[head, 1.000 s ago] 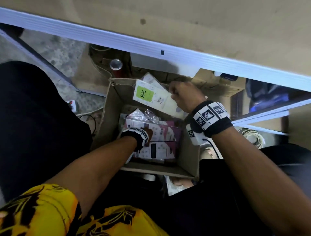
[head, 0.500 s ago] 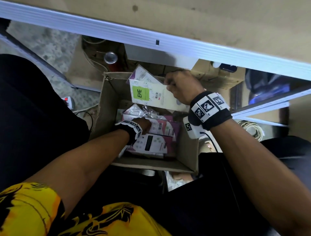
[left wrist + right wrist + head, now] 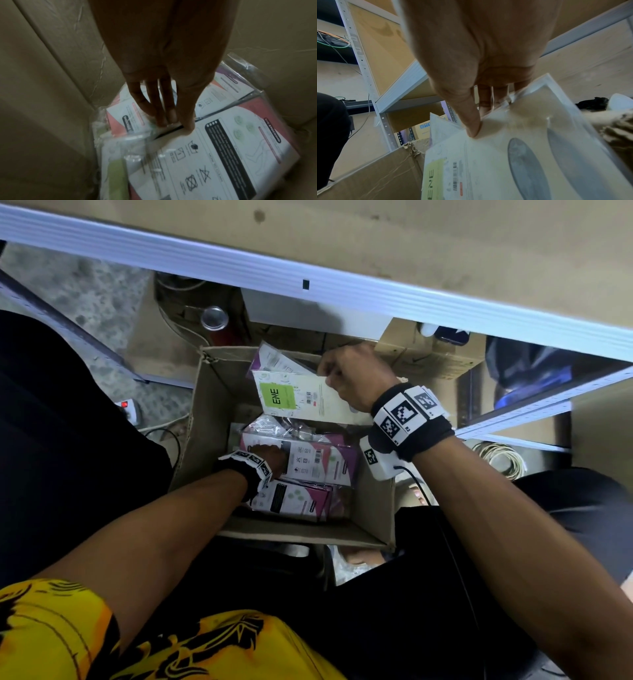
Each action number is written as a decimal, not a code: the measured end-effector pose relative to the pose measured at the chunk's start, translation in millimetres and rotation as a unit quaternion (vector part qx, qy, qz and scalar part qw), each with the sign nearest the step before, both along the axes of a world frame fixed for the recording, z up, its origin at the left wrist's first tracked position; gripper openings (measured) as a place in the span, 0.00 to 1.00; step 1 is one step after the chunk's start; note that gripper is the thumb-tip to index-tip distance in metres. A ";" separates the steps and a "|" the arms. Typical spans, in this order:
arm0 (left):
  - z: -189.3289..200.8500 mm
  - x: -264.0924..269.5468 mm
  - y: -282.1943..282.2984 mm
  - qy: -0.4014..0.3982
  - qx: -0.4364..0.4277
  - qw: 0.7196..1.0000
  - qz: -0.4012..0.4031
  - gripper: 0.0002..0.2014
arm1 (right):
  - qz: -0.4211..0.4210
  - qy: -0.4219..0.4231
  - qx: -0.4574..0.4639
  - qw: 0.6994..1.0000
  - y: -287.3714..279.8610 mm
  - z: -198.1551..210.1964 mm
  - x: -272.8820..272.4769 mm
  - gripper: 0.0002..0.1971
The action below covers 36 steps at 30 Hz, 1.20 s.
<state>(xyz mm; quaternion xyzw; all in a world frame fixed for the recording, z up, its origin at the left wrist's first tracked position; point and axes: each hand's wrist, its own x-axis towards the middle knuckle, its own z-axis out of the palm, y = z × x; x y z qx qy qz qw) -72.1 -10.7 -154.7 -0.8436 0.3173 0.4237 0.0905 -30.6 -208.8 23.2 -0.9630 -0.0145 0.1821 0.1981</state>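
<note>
1. My right hand (image 3: 356, 381) pinches the upper edge of a white ENE packet (image 3: 301, 400). The thumb (image 3: 471, 121) lies on its printed face and the other fingers curl behind it.
2. That packet hangs tilted over the far half of the open cardboard box (image 3: 205, 446), with its green label toward the left wall. A second pale packet (image 3: 274, 359) stands just behind it, against the far wall.
3. My left hand (image 3: 272, 457) is deep in the box. Its fingers (image 3: 161, 108) are straight and pressed together, with the tips down on the edge of a pink-and-white packet (image 3: 318, 462) in clear wrap.
4. The outermost fingertip touches the neighbouring packet (image 3: 223, 155), which lies just beside the first and nearer me. It is printed with wash symbols, and both packets lie flat, low in the box.
5. Crumpled clear plastic (image 3: 274, 424) lies between these two packets and the ENE one.
6. Outside the box there is a metal can (image 3: 214, 318) beyond the far left corner and a power strip (image 3: 128, 409) with a red switch on the floor to the left. A coil of pale cable (image 3: 500, 457) lies to the right, and the white shelf rail (image 3: 308, 285) runs overhead.
</note>
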 end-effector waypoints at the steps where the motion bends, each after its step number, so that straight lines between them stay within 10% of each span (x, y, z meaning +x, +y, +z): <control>1: 1.5 -0.3 -0.2 -0.001 0.002 1.000 -0.006 0.12 | 0.001 0.002 -0.001 1.000 0.4 -0.5 0.3 0.13; 21: 122.5 4.6 -11.3 -0.025 -0.129 0.991 -0.016 0.12 | -0.016 -0.023 -0.028 0.999 17.2 2.9 -13.9 0.10; 36: 289.9 36.7 15.0 -0.065 -0.349 0.935 0.001 0.03 | -0.070 -0.114 -0.002 0.991 0.2 124.3 -53.0 0.07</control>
